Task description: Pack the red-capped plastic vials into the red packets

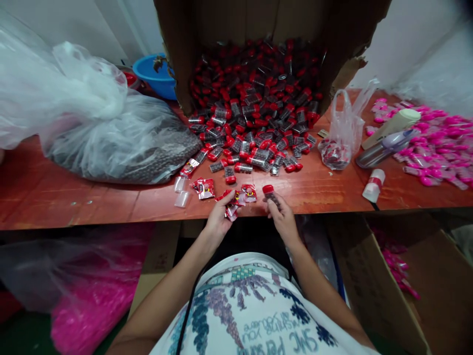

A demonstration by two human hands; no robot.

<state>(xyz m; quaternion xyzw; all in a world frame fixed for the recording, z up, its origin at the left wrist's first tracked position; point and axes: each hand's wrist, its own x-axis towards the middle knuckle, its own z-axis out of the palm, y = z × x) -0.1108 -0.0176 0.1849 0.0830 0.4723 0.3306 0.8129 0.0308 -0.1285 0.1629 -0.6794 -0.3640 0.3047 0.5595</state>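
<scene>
1. One small clear bottle (274,197) is in the right hand (284,219), near the front edge of the counter (318,192); the grip is clamped on its body, thumb and fingers hiding the lower end.
2. Its long axis slants — red cap (268,189) pointing away from the person and slightly left, base toward the palm.
3. The left hand (218,220) has its grip closed around several glossy red packets (239,198); they overlap, so I can't count them, and the print is too small to read.
4. Similar smooth bottles lie in a heap (254,111), spilling from a ragged-edged cardboard carton (177,49) whose top is cut off; the heap's back is lost in shadow.
5. A crinkled, translucent bag (121,133) bulges at left with small dark bits — hard to make out through the film.
</scene>
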